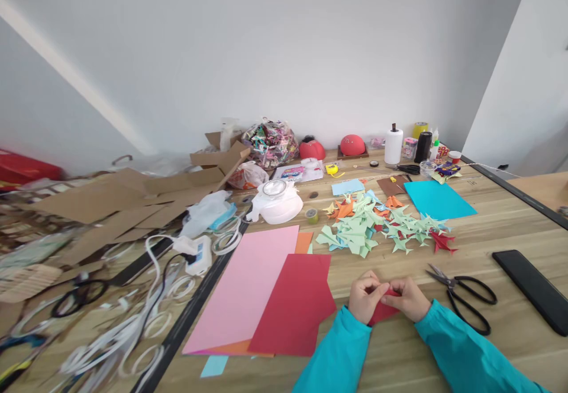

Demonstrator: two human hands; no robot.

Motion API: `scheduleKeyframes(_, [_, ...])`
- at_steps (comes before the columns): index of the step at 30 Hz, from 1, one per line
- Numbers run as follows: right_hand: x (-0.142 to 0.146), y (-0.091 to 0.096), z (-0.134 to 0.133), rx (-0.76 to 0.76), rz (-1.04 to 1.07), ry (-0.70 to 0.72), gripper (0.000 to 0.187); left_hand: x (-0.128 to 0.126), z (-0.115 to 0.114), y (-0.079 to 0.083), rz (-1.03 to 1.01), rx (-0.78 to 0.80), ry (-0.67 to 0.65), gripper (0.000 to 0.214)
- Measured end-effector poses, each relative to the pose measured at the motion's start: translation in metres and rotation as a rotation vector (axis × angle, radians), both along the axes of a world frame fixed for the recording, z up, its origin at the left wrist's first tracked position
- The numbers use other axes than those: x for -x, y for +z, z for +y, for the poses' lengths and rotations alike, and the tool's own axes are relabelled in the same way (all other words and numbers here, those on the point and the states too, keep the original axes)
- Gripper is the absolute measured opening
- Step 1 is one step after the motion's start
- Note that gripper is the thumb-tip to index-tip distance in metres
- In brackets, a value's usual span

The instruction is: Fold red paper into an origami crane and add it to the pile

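Observation:
Between my two hands is a small piece of red paper [382, 312], partly covered by my fingers. My left hand [366, 298] pinches its left side, and my right hand [409, 299] pinches it from the right, the thumbs close together. Black-handled scissors [451, 283] lie just right of my right hand, blades slightly apart. Left of my hands are red paper sheets [290, 304] over a pink sheet [244, 286]. Beyond my hands is a pile of folded paper shapes [359, 224], mostly pale green, with some orange, blue and red.
A black phone [530, 289] lies at the right. Behind the pile are a blue sheet [439, 199] and a yellow tape measure [332, 170]. White cables [110, 340], a power strip [198, 255] and an open cardboard box [146, 195] crowd the left. A white container [393, 147] stands near the wall.

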State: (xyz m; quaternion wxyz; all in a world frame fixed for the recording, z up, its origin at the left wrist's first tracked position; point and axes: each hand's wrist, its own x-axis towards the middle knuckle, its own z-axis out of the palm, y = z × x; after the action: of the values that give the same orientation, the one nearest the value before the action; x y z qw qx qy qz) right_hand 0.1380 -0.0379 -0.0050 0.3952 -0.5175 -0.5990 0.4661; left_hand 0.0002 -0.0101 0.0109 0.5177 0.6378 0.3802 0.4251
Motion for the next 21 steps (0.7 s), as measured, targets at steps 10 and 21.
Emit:
scheduleKeyframes(10, [0.0017,0.0032,-0.0038,0.026,0.006,0.027,0.046,0.0013,-0.0002,0.0011,0.045,-0.011,-0.007,0.038])
scheduleKeyframes(21, [0.0023,0.0006,-0.0050,-0.004,-0.009,0.012,0.043,0.0035,-0.0022,0.0005,0.071,-0.092,0.008,0.031])
